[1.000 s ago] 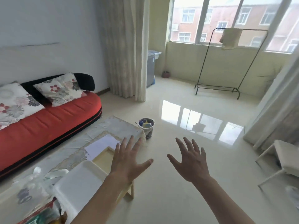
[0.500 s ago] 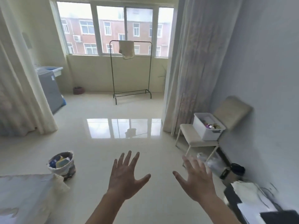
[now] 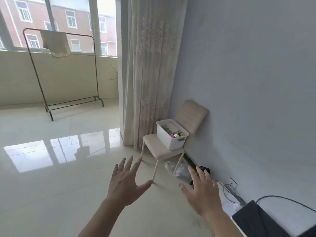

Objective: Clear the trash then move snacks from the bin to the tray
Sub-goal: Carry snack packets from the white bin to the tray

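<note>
Okay, both hands are hanging spread wide, holding nothing: left hand (image 3: pixel 126 183), right hand (image 3: pixel 203 194), both well short of the bin (image 3: pixel 168 141). The bin is sitting at the back edge of the chair (image 3: pixel 153 148) seat, with snacks (image 3: pixel 176 133) showing inside. The tray isn't showing. Risks, my read: the chair is looking light, so a one-sided pull could tip the bin. The glossy floor (image 3: pixel 51 194) is looking slippery, and crumpled plastic (image 3: pixel 180 171) and cables (image 3: pixel 229 190) are lying by the wall.
</note>
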A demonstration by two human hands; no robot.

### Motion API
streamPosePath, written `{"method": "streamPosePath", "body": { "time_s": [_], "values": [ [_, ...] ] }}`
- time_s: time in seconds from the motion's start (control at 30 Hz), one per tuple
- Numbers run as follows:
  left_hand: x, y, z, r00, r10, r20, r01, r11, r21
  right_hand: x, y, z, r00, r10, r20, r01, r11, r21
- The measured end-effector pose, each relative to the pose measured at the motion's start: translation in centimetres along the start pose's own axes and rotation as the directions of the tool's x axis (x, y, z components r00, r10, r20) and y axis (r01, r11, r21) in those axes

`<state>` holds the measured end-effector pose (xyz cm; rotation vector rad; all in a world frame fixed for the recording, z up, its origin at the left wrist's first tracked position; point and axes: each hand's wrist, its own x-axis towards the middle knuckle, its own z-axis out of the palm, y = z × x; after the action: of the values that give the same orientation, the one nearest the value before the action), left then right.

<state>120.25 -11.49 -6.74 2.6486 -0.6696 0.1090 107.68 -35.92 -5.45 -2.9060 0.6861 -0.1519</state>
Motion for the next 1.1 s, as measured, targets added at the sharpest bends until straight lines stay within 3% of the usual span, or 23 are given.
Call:
{"method": "streamPosePath", "body": {
  "time_s": [0.2, 0.43, 0.77, 1.1],
  "values": [
    [9.9, -1.4, 0.7, 0.991, 0.125, 0.054, -0.125, 0.992, -0.002, 7.2, -1.5, 0.7, 0.993, 0.114, -0.042, -0.113, 0.993, 0.027],
    [18.1, -3.5, 3.0, 0.977, 0.165, 0.135, -0.169, 0.985, 0.017, 14.9, -3.2, 3.7, 0.983, 0.185, -0.005, -0.184, 0.980, 0.071],
    [35.8, -6.4, 6.4, 0.978, 0.138, 0.158, -0.151, 0.985, 0.079, 33.7, -3.1, 7.6, 0.990, 0.141, 0.007, -0.141, 0.985, 0.098],
    [55.7, -5.0, 6.8, 0.982, 0.133, 0.132, -0.146, 0.985, 0.097, 54.7, -1.2, 5.2, 0.997, 0.058, -0.059, -0.054, 0.997, 0.061]
  ]
}}
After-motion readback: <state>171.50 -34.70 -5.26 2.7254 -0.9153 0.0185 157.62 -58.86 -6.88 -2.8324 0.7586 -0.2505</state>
